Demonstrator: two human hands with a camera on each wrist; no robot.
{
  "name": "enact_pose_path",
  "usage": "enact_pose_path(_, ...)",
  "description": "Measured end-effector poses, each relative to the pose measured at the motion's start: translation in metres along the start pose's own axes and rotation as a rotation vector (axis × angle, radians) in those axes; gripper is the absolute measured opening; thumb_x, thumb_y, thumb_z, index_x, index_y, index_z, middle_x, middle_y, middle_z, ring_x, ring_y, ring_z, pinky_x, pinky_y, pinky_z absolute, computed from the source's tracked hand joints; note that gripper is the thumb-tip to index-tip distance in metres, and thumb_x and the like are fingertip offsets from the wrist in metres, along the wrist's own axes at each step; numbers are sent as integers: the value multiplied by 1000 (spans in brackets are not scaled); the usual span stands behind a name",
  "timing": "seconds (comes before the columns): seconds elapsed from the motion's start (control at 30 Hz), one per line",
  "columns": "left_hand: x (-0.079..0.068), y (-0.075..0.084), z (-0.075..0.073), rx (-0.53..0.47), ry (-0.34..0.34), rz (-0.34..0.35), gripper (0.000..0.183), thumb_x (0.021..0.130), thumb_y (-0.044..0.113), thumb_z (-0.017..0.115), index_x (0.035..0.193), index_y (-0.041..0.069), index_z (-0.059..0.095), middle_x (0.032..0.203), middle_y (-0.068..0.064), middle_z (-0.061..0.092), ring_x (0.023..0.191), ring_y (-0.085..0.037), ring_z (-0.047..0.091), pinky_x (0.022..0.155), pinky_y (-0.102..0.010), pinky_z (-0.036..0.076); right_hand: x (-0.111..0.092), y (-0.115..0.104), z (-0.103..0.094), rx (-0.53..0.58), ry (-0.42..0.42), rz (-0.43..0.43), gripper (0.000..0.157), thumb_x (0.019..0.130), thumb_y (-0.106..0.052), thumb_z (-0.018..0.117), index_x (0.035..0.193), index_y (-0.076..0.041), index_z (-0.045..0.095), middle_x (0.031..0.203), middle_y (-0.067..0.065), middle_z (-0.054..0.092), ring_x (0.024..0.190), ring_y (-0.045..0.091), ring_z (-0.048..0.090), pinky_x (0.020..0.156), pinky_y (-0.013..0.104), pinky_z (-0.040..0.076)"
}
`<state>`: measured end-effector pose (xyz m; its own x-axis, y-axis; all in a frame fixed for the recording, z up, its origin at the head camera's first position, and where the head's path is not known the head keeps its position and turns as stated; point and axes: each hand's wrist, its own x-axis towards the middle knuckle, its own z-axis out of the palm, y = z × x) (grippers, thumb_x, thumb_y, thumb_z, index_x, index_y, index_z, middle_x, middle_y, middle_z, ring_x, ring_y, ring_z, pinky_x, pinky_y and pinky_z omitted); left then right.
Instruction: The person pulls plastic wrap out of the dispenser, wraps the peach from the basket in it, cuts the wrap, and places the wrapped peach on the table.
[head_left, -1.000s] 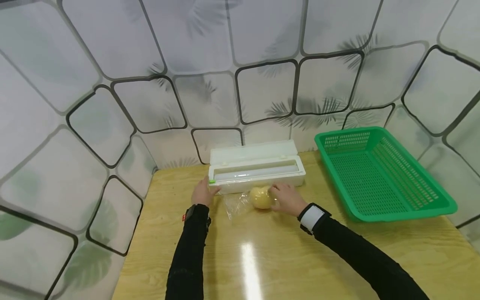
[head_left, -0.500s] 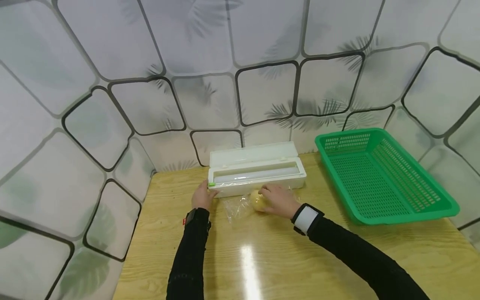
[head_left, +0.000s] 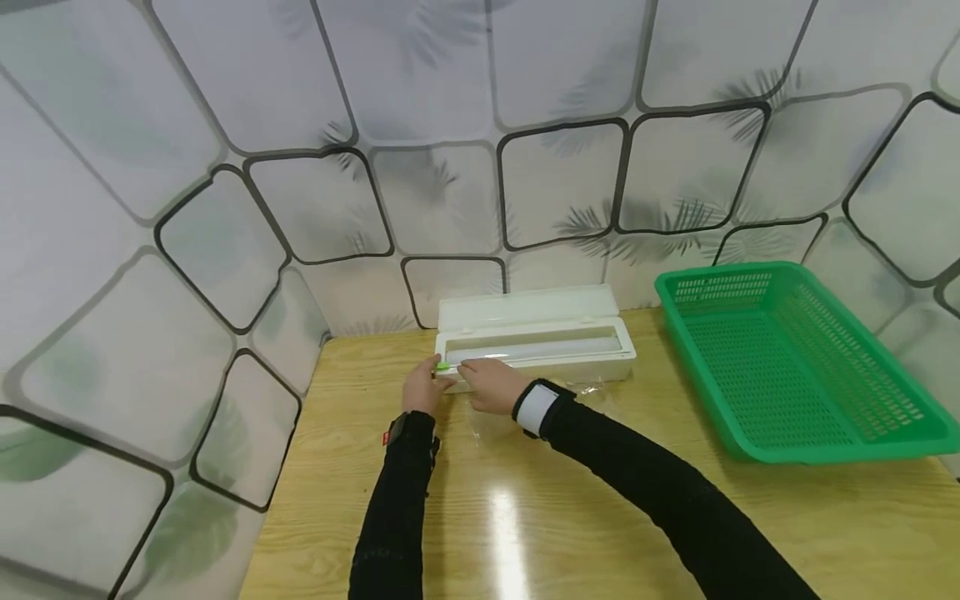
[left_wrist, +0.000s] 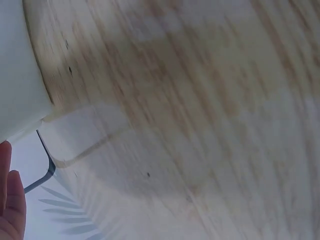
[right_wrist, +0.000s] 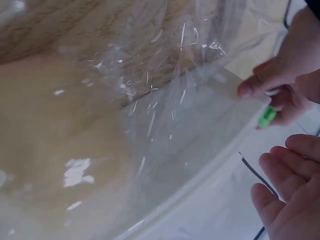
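Observation:
A white cling film dispenser box [head_left: 570,367] stands at the back of the table, lid raised, a roll inside. My left hand [head_left: 422,388] grips its left end, thumb on the front face, fingers beside the small green slider cutter [right_wrist: 267,117]. Close by, my right hand [head_left: 493,387] reaches over the box's front edge toward that end; its fingers [right_wrist: 287,175] are extended in the right wrist view. Clear film [right_wrist: 160,95] hangs wrinkled down the box front. A yellow round thing [right_wrist: 60,145] lies under film there; my right hand and wrist hide it in the head view.
To the right stands a green plastic basket [head_left: 795,383] with perforated walls. Behind the wooden table [head_left: 600,533] rises a patterned wall covering [head_left: 562,183]. The left wrist view shows mostly tabletop and the box's white end [left_wrist: 20,70].
My right hand has let go of the yellow round thing and moved left along the box to its left end. My left hand has stayed at that end.

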<state>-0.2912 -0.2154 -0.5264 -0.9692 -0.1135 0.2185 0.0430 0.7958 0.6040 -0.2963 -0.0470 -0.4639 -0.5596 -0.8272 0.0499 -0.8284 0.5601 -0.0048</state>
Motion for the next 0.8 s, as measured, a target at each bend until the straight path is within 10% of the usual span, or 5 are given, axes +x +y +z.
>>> enact_pose_path(0.23, 1, -1, 3, 91, 16, 42, 43, 77, 8, 67, 118, 2, 55, 105, -16, 60, 84, -28, 59, 71, -37, 48, 25, -19, 10, -158, -115, 34, 47, 89, -18, 53, 132, -4, 39, 134, 9, 38, 124, 21, 33, 101, 36, 26)
enact_pose_path(0.8, 5, 7, -1, 137, -22, 23, 35, 85, 9, 59, 119, 0, 54, 108, -17, 59, 91, -29, 57, 77, -36, 47, 35, -16, 23, -367, -8, 2, 36, 91, -14, 49, 126, -3, 47, 115, 8, 49, 109, 19, 46, 95, 29, 34)
